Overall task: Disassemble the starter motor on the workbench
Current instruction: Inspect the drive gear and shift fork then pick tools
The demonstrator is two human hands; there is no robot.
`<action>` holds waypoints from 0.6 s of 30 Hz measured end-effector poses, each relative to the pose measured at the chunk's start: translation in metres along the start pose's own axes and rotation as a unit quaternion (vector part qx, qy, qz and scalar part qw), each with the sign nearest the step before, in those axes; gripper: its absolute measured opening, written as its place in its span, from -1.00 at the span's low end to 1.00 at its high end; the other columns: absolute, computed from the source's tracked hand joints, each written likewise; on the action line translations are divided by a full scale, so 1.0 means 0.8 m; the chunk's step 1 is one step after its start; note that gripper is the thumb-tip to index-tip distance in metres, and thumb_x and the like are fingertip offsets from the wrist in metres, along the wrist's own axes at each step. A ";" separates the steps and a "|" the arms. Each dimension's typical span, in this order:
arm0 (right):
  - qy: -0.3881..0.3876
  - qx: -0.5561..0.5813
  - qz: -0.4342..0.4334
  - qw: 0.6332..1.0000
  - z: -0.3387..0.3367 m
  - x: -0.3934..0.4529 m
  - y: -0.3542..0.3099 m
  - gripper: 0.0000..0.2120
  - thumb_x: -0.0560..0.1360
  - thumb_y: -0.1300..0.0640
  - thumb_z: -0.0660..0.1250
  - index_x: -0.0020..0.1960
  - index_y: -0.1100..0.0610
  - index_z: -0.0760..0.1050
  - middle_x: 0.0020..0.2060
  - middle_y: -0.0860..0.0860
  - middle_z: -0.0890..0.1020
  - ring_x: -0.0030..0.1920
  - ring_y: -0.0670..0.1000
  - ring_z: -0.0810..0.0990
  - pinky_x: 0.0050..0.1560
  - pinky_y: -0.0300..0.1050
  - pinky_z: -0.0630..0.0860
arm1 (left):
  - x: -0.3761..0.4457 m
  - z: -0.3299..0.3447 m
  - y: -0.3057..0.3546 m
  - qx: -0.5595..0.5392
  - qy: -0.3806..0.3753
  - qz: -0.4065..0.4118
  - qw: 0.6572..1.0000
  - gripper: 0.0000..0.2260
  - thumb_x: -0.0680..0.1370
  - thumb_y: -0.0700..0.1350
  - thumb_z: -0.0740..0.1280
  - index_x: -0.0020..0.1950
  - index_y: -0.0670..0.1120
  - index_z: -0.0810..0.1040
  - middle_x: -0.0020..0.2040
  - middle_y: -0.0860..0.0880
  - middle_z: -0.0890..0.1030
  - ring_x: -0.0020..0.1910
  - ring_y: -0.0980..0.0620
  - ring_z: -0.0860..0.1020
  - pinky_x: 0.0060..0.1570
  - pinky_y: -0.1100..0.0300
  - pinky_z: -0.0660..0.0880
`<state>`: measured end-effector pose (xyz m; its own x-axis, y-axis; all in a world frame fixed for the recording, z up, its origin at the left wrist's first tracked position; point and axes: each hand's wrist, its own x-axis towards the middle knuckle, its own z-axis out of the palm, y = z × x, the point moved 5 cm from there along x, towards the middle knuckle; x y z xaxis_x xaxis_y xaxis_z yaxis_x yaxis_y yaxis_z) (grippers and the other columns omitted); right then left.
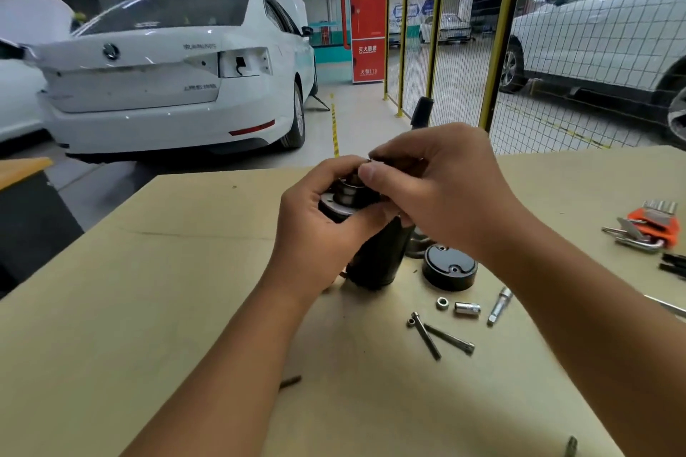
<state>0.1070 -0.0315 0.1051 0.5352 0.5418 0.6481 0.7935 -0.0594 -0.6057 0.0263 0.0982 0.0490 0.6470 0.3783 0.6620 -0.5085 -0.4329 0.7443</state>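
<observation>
A black, smooth cylindrical metal starter motor body (375, 256) stands tilted on its lower end near the middle of the tan cardboard-covered workbench (185, 289), with a ringed steel collar at its upper end. The left hand (319, 230) grips the upper body, fingers curled round it; the right hand (441, 189) pinches at a small part on the very top, which its fingertips hide. Just beside the motor lies one round black end cap (449, 267) with shallow recesses. Nearer the person lie two long dark bolts (438, 338) that meet at their heads, one small steel nut (442, 303), one shiny socket (467, 308) and one chrome extension bar (500, 305). An orange-handled hex key set (647, 230) rests at the right. Beyond stand a white saloon car (167, 74) and a yellow-posted wire mesh fence (464, 59) on a grey concrete floor.
</observation>
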 end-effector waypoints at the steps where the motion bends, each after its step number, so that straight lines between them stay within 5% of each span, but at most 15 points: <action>1: -0.001 -0.003 -0.003 1.000 0.000 0.001 -0.001 -0.90 0.48 0.07 0.51 -0.04 0.06 0.74 -0.34 -0.09 0.69 -0.34 -0.13 0.66 -0.31 -0.10 0.60 | 0.000 -0.001 -0.001 -0.002 -0.011 0.000 1.000 -0.61 0.39 -0.16 0.63 0.19 0.00 0.67 0.02 0.05 0.73 0.05 0.02 0.70 0.07 0.20 0.62; 5: 0.043 0.079 0.022 0.996 0.007 -0.006 0.007 -0.93 0.48 0.16 0.52 -0.07 0.12 0.67 -0.41 0.00 0.67 -0.47 -0.03 0.65 -0.43 -0.12 0.55 | 0.002 -0.004 -0.004 0.004 -0.041 0.003 0.999 -0.52 0.35 -0.13 0.63 0.23 0.09 0.64 0.10 0.05 0.72 0.13 -0.01 0.69 0.12 0.19 0.61; 10: 0.129 0.063 -0.041 0.989 0.007 -0.023 0.011 -0.88 0.47 0.20 0.54 -0.14 0.22 0.63 -0.31 0.03 0.68 -0.35 -0.01 0.67 -0.37 -0.02 0.60 | 0.004 -0.007 -0.004 0.001 -0.049 0.008 0.999 -0.53 0.37 -0.23 0.62 0.23 0.04 0.63 0.10 0.04 0.71 0.14 -0.04 0.69 0.12 0.18 0.61; 18: 0.122 0.069 -0.038 0.989 0.004 -0.024 0.015 -0.85 0.46 0.19 0.56 -0.16 0.26 0.65 -0.26 0.07 0.70 -0.29 0.04 0.70 -0.38 0.05 0.62 | 0.004 -0.009 -0.004 -0.005 -0.050 0.010 0.999 -0.59 0.42 -0.31 0.56 0.22 -0.04 0.63 0.05 0.06 0.71 0.09 0.00 0.69 0.05 0.23 0.61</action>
<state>0.1051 -0.0402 0.0842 0.5426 0.3202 0.7766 0.7961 0.0988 -0.5970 0.0255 0.1066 0.0496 0.6898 0.2866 0.6648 -0.5265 -0.4317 0.7324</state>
